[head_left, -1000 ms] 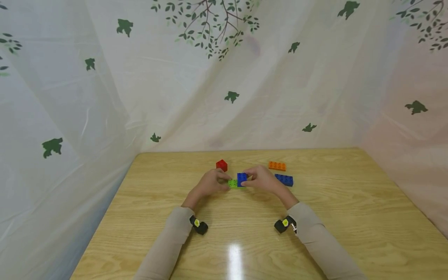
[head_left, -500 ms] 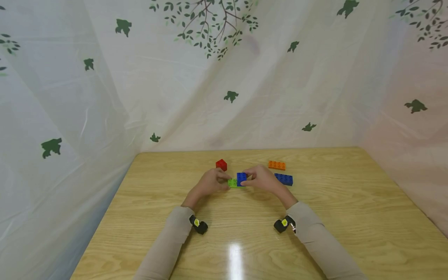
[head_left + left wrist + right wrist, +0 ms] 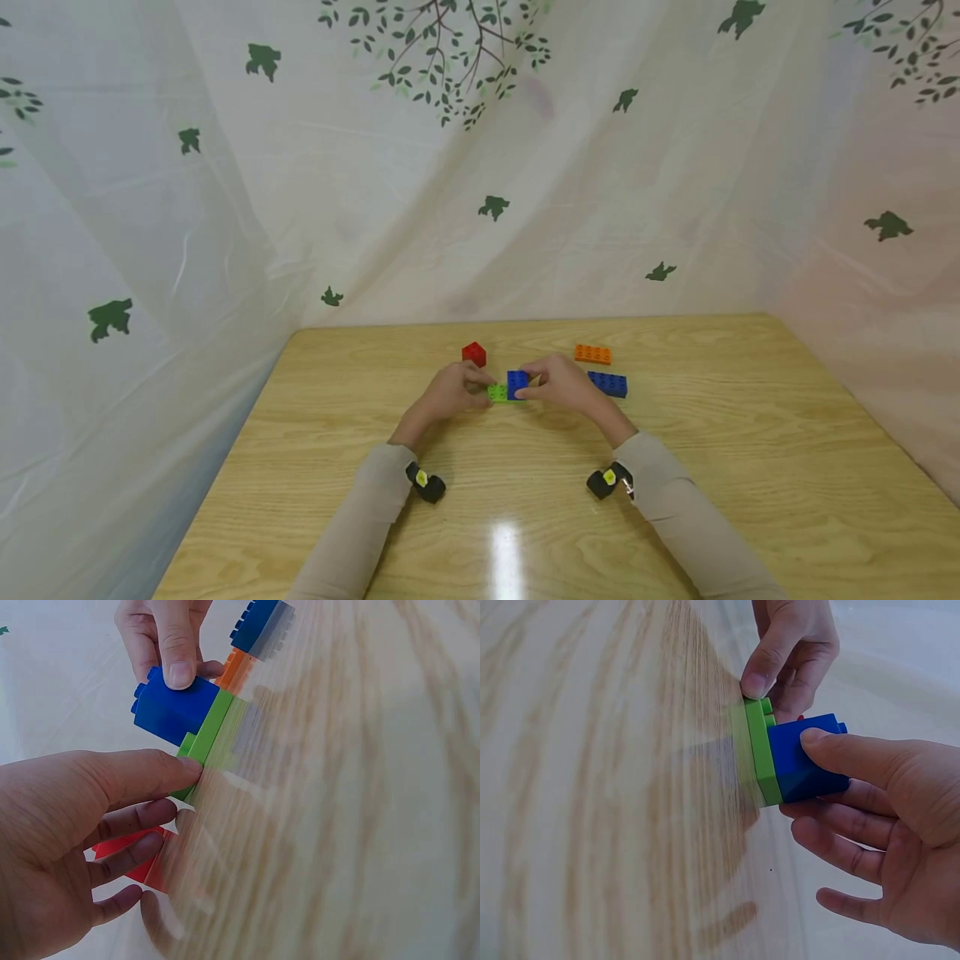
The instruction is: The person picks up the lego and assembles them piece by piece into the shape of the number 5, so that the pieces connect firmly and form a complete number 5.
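A flat green toy brick (image 3: 497, 392) lies on the table, studs up. On its right part sits a taller blue toy brick (image 3: 804, 754), flush against the green one in both wrist views. My right hand (image 3: 564, 384) pinches this blue brick between thumb and fingers. The left hand (image 3: 452, 390) pinches the green brick's left end, its thumb on the near side; the left wrist view shows its other fingers spread past the brick. Just behind the left hand stands a red brick (image 3: 474, 354), partly hidden in the left wrist view.
To the right of my right hand lies a long dark blue brick (image 3: 608, 384), its left end close to the wrist. A flat orange brick (image 3: 593, 354) rests behind it. A printed cloth (image 3: 420, 250) hangs along the back edge of the wooden table (image 3: 480, 517).
Both hands stay in place on the two stacked bricks. The view shifts very slightly; nothing else visibly moves.
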{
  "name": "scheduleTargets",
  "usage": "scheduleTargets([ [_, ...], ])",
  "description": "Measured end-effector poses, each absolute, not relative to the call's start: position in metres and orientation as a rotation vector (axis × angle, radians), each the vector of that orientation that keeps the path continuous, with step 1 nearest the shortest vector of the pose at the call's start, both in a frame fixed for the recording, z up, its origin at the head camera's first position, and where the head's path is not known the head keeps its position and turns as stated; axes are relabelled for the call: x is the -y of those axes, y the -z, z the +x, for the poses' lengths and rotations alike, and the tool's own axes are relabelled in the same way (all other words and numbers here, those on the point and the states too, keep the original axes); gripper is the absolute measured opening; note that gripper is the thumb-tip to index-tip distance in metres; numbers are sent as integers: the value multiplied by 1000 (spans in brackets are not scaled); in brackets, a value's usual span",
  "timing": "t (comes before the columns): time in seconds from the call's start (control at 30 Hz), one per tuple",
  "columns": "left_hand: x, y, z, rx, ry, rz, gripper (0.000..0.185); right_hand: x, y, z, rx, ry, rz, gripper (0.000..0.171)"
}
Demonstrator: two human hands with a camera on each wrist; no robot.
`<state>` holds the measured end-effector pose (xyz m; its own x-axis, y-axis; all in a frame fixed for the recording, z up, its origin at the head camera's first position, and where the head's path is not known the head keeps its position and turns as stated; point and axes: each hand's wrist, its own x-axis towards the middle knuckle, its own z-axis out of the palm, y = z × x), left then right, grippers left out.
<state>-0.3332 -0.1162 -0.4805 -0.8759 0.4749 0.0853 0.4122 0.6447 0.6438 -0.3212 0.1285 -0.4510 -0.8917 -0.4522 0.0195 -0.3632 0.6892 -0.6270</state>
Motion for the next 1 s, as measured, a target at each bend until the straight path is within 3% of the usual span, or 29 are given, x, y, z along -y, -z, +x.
scheduleTargets([
  [1.0,116,480,-332,-2777,-1039,762,32,-127,452,-321,-2803,925,-685,55],
])
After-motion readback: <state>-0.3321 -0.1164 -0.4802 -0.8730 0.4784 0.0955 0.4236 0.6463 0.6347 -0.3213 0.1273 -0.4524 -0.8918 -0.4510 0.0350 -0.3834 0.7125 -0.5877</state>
